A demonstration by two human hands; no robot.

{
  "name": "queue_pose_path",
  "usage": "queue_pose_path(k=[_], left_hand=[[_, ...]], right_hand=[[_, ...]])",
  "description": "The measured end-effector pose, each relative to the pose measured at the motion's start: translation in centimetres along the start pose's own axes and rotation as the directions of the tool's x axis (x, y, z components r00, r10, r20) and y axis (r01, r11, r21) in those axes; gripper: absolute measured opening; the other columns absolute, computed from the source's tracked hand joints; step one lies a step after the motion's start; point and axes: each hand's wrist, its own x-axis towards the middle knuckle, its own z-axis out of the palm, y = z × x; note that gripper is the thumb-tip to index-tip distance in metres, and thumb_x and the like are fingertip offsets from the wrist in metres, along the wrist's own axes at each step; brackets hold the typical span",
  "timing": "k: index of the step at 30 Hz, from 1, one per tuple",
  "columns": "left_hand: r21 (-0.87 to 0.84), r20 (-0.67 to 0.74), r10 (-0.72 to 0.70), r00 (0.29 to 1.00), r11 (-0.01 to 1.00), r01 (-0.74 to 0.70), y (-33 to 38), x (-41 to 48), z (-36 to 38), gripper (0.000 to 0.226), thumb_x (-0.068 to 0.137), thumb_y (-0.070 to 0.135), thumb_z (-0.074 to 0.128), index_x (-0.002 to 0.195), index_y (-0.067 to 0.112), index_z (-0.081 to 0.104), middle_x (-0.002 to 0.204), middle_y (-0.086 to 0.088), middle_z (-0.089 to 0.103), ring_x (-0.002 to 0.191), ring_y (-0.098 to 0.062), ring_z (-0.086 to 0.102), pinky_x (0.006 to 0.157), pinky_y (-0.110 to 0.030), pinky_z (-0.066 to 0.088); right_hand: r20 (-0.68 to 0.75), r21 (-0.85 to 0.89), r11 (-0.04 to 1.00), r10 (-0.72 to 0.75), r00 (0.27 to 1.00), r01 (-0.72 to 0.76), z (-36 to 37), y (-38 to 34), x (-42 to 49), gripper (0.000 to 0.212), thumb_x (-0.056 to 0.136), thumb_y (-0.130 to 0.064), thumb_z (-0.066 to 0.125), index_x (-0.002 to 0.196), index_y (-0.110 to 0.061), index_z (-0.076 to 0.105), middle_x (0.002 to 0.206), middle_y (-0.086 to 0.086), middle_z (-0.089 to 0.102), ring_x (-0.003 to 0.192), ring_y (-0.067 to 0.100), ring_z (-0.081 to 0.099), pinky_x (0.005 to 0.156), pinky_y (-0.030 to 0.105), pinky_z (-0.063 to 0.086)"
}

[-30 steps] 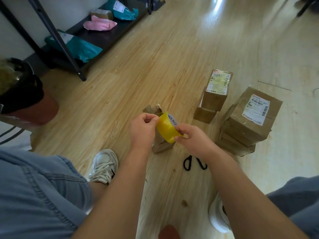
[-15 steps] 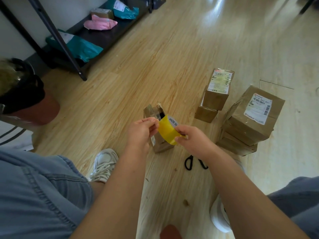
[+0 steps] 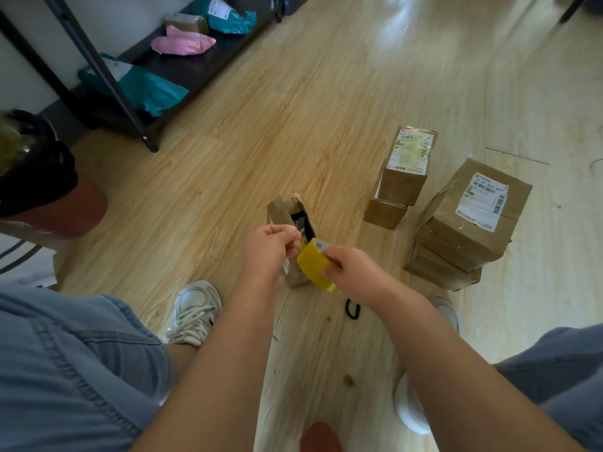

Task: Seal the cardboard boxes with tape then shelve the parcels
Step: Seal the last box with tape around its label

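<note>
Tape roll (image 3: pixel 313 265) fronting open box (image 3: pixel 282 212), scissors (image 3: pixel 353 309) near, stacked boxes (image 3: pixel 466 220)

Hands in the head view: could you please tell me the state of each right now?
Left hand: pinches what seems the loose end of the yellow roll of packing tape.
Right hand: grips that roll.
</note>
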Motion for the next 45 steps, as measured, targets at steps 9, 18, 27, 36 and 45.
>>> queue_pose_path(k=[9, 18, 27, 36, 45], left_hand=[[0.042, 0.109, 0.016, 0.994, 0.999, -0.020, 0.2, -0.2, 0.6, 0.012, 0.089, -0.004, 0.063, 0.080, 0.001, 0.067, 0.068, -0.010, 0.065, 0.058, -0.013, 0.061, 0.057, -0.020, 0.054], [-0.155, 0.048, -0.049, 0.998, 0.986, 0.056, 0.9, 2.2, -1.7, 0.011, 0.095, 0.001, 0.058, 0.087, 0.008, 0.061, 0.068, 0.000, 0.068, 0.062, -0.008, 0.062, 0.070, -0.027, 0.056], [-0.295, -0.003, -0.069, 0.998, 0.953, 0.066, 0.4, 2.8, -2.4, 0.011, 0.096, -0.004, 0.054, 0.088, 0.003, 0.059, 0.075, -0.009, 0.061, 0.065, -0.014, 0.059, 0.060, -0.032, 0.061], [-0.396, 0.052, -0.027, 0.998, 0.917, 0.046, -0.4, 2.7, -1.6, 0.009, 0.097, -0.003, 0.053, 0.091, 0.002, 0.058, 0.074, -0.009, 0.060, 0.061, -0.013, 0.058, 0.071, -0.037, 0.062], [-0.479, 0.079, -0.048, 0.996, 0.874, 0.081, 0.4, 4.6, -2.2, 0.009, 0.096, -0.002, 0.055, 0.089, 0.002, 0.058, 0.073, -0.008, 0.063, 0.066, -0.015, 0.060, 0.064, -0.034, 0.061]], right_hand=[[0.141, -0.006, 0.995, 0.102, 0.985, -0.103, 0.6, 0.3, -0.4, 0.027, 0.102, -0.027, 0.052, 0.083, -0.010, 0.058, 0.072, 0.002, 0.050, 0.065, 0.017, 0.049, 0.060, 0.032, 0.039], [-0.013, 0.355, 0.925, 0.150, 0.989, -0.136, 0.6, 0.1, -1.0, 0.041, 0.097, -0.051, 0.057, 0.073, -0.019, 0.047, 0.065, -0.003, 0.037, 0.052, 0.006, 0.033, 0.053, 0.025, 0.028], [0.027, 0.442, 0.888, 0.125, 0.992, -0.124, 1.2, 0.1, -1.1, 0.027, 0.097, -0.034, 0.062, 0.075, -0.019, 0.056, 0.067, -0.005, 0.046, 0.062, 0.008, 0.046, 0.063, 0.027, 0.037], [-0.093, 0.378, 0.907, 0.235, 0.968, -0.184, 1.7, 0.9, -0.4, 0.046, 0.095, -0.039, 0.062, 0.064, -0.018, 0.035, 0.059, -0.002, 0.027, 0.056, 0.013, 0.032, 0.057, 0.032, 0.025], [-0.140, 0.432, 0.873, 0.314, 0.939, -0.228, 1.8, 1.2, -0.4, 0.056, 0.086, -0.057, 0.068, 0.062, -0.018, 0.037, 0.056, 0.000, 0.028, 0.047, 0.009, 0.028, 0.048, 0.027, 0.025]])
